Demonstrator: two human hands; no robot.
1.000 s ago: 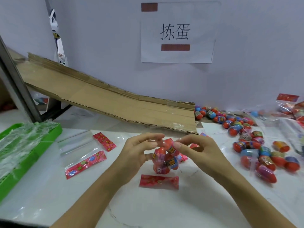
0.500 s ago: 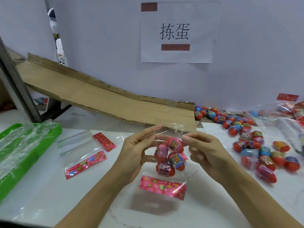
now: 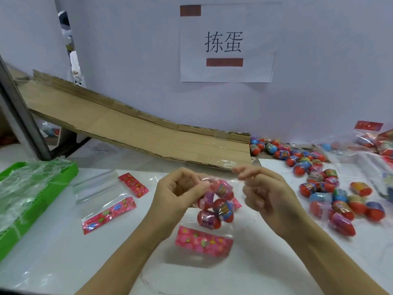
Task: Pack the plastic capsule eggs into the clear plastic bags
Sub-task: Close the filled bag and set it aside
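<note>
Overhead, wall sign reading 拣蛋, both hands pinching egg-filled bag

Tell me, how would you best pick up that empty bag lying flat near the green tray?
Probably by the red flowered strip at the near end of the empty bag, coming from above. The bag lies flat on the table; its clear part looks thin and slippery, while the strip seems the easier edge to pinch and lift.
</note>
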